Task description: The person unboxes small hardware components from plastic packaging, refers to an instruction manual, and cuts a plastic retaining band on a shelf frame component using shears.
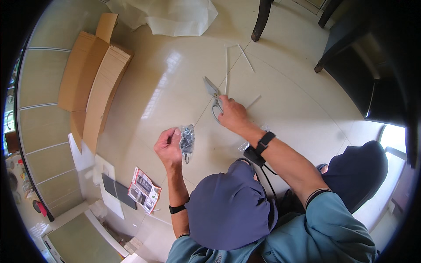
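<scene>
My left hand point(168, 147) is closed on the edge of a small clear plastic bag point(187, 139). Dark metal pieces that look like screws or similar hardware show through the plastic, and a hook-like piece sticks out at its lower end. Ahead and to the right, my right hand point(233, 115) grips the grey handles of a pair of scissors point(212, 89). Their blades point away from me and are a little apart, low over or against the tiled floor. The scissors and the bag are apart from each other.
An opened cardboard box point(94, 79) lies at the left beside cabinet fronts. Thin white strips point(226, 65) lie past the scissors. A printed leaflet point(144, 189) and a dark panel point(119, 191) are at lower left, white wrapping point(180, 19) at the top, dark chair legs point(262, 19) upper right.
</scene>
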Demonstrator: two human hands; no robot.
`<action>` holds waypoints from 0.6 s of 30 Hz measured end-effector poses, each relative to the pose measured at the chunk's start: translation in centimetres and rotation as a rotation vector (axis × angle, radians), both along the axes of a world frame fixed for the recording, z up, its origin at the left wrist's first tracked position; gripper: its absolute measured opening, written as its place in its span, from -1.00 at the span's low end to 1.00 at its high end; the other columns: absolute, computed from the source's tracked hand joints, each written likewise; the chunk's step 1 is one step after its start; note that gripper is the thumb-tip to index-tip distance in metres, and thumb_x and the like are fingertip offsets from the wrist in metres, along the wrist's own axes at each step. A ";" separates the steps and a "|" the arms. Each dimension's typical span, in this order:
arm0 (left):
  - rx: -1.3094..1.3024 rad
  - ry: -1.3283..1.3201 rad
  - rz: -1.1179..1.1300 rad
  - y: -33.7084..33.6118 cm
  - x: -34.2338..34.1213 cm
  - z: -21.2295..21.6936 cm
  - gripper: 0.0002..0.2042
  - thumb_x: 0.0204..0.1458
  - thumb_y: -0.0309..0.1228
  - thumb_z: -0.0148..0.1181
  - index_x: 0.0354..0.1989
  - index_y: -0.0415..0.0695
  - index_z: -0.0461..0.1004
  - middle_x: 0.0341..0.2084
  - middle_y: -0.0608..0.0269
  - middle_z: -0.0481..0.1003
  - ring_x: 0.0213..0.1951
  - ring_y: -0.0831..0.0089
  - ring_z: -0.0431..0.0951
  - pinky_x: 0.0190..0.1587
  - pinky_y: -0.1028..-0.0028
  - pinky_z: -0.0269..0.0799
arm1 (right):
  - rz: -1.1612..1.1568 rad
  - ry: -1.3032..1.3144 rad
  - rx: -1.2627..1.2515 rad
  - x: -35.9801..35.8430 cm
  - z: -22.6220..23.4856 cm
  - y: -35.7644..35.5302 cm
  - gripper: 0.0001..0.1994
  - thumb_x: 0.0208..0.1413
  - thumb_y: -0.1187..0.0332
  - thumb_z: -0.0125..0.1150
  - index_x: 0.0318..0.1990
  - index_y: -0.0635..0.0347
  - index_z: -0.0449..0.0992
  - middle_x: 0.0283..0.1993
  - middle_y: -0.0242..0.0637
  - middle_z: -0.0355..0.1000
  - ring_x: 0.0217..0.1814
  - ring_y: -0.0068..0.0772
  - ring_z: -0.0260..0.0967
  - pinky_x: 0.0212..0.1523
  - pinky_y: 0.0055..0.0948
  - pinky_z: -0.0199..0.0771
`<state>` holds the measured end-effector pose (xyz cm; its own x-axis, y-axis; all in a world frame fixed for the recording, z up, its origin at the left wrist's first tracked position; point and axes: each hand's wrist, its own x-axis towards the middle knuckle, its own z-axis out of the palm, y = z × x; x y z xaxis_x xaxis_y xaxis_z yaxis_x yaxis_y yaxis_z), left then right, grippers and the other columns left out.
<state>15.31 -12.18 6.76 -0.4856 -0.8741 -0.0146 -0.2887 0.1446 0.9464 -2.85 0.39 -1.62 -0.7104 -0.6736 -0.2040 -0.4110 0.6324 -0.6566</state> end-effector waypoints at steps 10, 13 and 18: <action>0.068 0.021 -0.001 0.7 -0.6 -0.6 -0.89 0.05 -0.56 0.27 -0.27 -0.34 0.59 -0.47 0.31 0.54 -0.41 0.59 0.46 -0.28 0.60 0.37 | -0.834 0.043 -0.288 -5.5 -1.5 6.5 -0.60 -0.07 0.40 0.21 0.00 0.16 0.43 -0.40 -0.05 0.48 -0.37 -0.04 0.48 -0.29 -0.17 0.48; 0.047 0.013 -0.016 0.8 -0.8 -0.6 -0.90 0.04 -0.58 0.27 -0.29 -0.34 0.59 -0.49 0.30 0.53 -0.42 0.59 0.46 -0.29 0.60 0.37 | -0.887 -0.110 -0.298 -3.5 -3.1 5.6 -0.63 -0.07 0.39 0.20 -0.03 0.20 0.45 -0.43 -0.05 0.47 -0.40 -0.05 0.46 -0.31 -0.17 0.47; 0.017 -0.022 -0.071 1.1 0.2 0.0 -0.95 0.02 -0.61 0.24 -0.36 -0.34 0.57 -0.52 0.36 0.48 -0.43 0.63 0.40 -0.33 0.62 0.32 | 0.089 -0.459 -0.382 0.5 1.3 -0.2 -0.69 -0.07 0.43 0.15 -0.09 0.20 0.47 -0.42 -0.06 0.50 -0.39 -0.13 0.48 -0.32 -0.20 0.46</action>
